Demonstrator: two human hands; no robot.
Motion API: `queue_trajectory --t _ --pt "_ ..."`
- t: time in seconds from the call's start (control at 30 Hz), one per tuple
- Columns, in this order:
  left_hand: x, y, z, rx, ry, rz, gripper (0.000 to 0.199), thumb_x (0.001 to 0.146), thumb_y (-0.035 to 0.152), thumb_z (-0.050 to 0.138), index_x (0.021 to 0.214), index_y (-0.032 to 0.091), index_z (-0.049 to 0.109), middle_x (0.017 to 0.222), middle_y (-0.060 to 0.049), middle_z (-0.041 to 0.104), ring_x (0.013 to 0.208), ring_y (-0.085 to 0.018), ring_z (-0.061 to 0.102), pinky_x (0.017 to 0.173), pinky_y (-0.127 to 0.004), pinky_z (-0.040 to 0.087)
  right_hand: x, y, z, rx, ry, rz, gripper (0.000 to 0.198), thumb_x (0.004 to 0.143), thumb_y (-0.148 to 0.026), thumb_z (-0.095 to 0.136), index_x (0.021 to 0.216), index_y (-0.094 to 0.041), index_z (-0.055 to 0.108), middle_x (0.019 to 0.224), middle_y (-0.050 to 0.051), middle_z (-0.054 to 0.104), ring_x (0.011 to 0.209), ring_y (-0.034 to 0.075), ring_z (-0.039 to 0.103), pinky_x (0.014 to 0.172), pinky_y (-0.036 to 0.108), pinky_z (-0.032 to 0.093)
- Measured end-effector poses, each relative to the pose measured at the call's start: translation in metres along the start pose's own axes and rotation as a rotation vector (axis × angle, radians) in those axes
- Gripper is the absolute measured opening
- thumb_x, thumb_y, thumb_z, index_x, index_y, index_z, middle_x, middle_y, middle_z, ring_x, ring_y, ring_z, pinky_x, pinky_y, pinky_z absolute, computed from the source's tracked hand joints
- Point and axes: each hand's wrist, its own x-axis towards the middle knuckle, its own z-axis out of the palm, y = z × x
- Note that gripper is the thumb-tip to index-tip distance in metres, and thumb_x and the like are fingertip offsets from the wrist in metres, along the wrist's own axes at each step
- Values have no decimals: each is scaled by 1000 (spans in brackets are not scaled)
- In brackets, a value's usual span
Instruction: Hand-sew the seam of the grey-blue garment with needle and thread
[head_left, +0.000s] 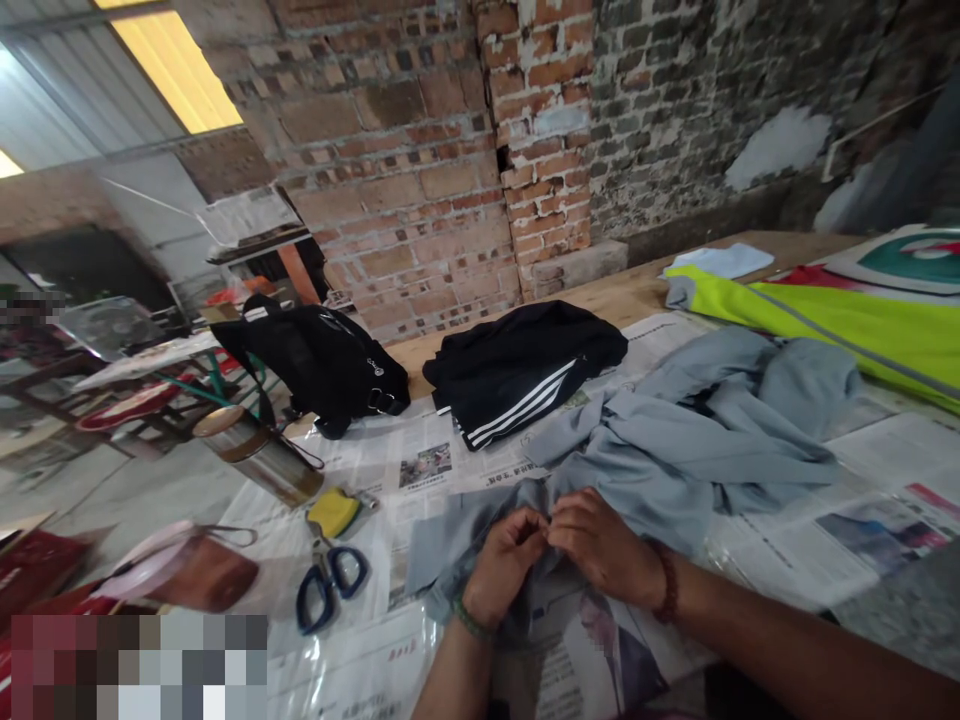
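A crumpled grey garment [675, 430] is spread over newspaper on the table. At its near edge my left hand [499, 565], with a green bracelet at the wrist, pinches the grey cloth. My right hand [604, 545], wearing a reddish beaded bracelet, grips the same cloth just beside it, the fingertips of both hands nearly touching. Whether something small sits between the fingertips is hidden. Left of my hands lie scissors [330, 585] with dark blue handles, their blades partly covered by a yellow and green object [334, 513].
Black clothing with white stripes [525, 375] and a black bag [322, 365] lie along the far side. A metal flask [259, 455] and a pink-lidded container [187, 570] stand at the left. Far right are a fluorescent yellow garment [840, 325] and an iron [911, 262]. Brick wall [405, 180] behind.
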Motion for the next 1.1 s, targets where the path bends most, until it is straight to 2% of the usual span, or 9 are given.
queue_trajectory --t 0.2,0.37,0.47,0.57,0.7,0.8,0.9,1.0,1.1 --pt "6 -8 1 18 22 42 18 69 31 66 65 15 58 63 2 51 63 -13 44 63 -24 36 12 -8 -4 41 36 -80 21 93 -18 34 91 -21 55 77 1 62 84 16 53 74 35 41" --pt "5 -7 -1 -56 -21 27 20 64 32 70 66 15 58 66 0 53 66 -14 47 66 -25 39 21 -16 -8 83 -2 -160 21 93 -17 33 91 -22 53 93 3 65 83 13 56 72 32 42" --pt "4 -6 -1 -50 2 -40 21 66 34 69 67 16 59 64 1 51 61 -11 44 59 -22 36 16 -22 -10 184 -64 -160 23 92 -15 30 93 -21 52 87 3 65 77 12 57 70 29 44" --pt "5 -6 -1 -42 2 -67 21 66 33 70 68 16 58 63 2 48 59 -10 41 56 -21 33 11 -30 -16 225 -145 -149 22 91 -16 32 90 -22 53 75 0 64 78 13 56 75 28 45" --pt "5 -6 -1 -40 -17 -65 19 67 30 68 68 14 57 62 3 47 59 -9 38 57 -20 31 10 -39 -26 273 -284 -181 20 89 -15 34 90 -18 54 79 2 64 90 13 56 85 25 45" --pt "4 -3 -1 -35 -7 -63 21 66 32 68 69 14 58 61 4 45 58 -9 35 56 -20 29 8 -42 -35 312 -337 -199 22 89 -14 32 94 -17 53 82 4 64 89 13 55 88 26 44" --pt "2 0 -1 -23 3 -70 22 66 33 69 69 14 59 60 4 44 57 -9 34 54 -20 27 2 -40 -51 265 -292 -120 20 89 -13 36 97 -18 54 90 4 65 89 14 54 91 32 41" --pt "2 0 -1 -7 -1 -77 21 67 33 67 69 14 59 59 4 43 55 -8 32 53 -20 26 -6 -38 -67 269 -277 0 19 89 -12 39 97 -19 55 87 3 64 81 14 54 81 31 44" --pt "4 -2 -1 5 -6 -65 21 67 33 67 68 14 58 58 4 43 55 -8 32 53 -20 26 -14 -41 -73 501 -308 314 18 91 -17 39 89 -19 56 77 3 62 71 13 56 67 27 45"
